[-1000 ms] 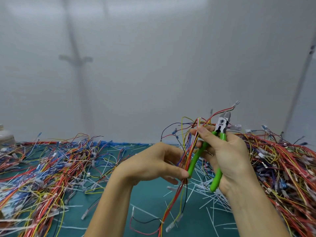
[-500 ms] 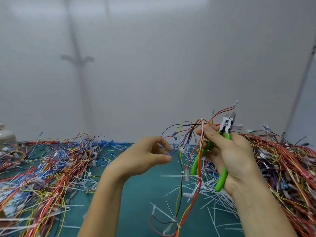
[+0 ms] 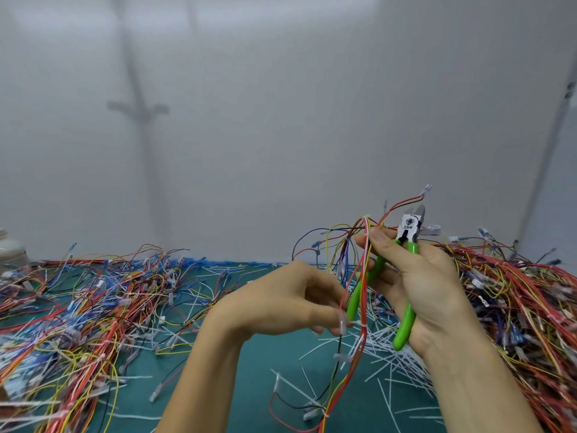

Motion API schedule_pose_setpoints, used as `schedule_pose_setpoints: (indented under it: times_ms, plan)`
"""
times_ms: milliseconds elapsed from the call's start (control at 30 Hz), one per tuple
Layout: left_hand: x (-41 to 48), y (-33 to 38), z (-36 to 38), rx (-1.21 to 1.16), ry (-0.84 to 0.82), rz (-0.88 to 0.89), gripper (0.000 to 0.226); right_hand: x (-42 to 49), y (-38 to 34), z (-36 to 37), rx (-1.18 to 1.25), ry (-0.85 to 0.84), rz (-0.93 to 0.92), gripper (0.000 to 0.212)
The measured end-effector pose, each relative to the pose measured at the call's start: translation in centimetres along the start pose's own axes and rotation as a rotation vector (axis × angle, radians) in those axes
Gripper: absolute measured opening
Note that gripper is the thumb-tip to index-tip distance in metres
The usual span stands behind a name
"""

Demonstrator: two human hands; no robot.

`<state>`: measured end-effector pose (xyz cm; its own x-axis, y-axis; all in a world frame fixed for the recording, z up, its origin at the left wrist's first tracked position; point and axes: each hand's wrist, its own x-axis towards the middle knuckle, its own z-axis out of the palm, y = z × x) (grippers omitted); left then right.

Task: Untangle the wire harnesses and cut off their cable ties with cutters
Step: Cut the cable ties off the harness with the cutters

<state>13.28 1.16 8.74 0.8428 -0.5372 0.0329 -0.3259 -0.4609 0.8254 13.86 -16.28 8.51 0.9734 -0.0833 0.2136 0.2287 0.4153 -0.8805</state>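
Note:
My right hand [image 3: 418, 285] grips green-handled cutters [image 3: 406, 276], jaws pointing up. Its thumb and forefinger also pinch the top of a wire harness [image 3: 359, 307] of red, yellow, orange and black wires. The harness hangs down over the green mat [image 3: 249, 385]. A white cable tie [image 3: 360, 323] wraps it just below my hands. My left hand [image 3: 290, 301] is beside the hanging wires, its curled fingertips pinching a strand with a clear connector at the left of the bundle.
A big pile of tangled harnesses [image 3: 524, 307] fills the right side of the mat. Another loose spread of wires [image 3: 78, 307] covers the left. Cut white cable ties [image 3: 390, 354] litter the middle. A white wall stands behind the table.
My left hand let go of the harness low down, moved left, then came back to pinch a strand beside the bundle. The right hand with cutters rose slightly.

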Motion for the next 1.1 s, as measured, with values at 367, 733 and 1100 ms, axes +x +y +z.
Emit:
schedule_pose_setpoints:
  times_ms: [367, 733, 1100]
  plan:
    - [1.4, -0.1, 1.4, 0.102, 0.250, 0.023, 0.025, -0.2, 0.4, 0.5, -0.178, 0.033, -0.115, 0.013]
    - [1.4, -0.3, 1.1, -0.193, 0.248, 0.061, 0.018, 0.1, -0.1, -0.6, -0.152, -0.112, -0.095, 0.019]
    - [1.2, -0.9, 0.7, -0.307, 0.203, 0.021, 0.013, 0.2, -0.4, -1.2, -0.313, -0.089, -0.027, 0.013]
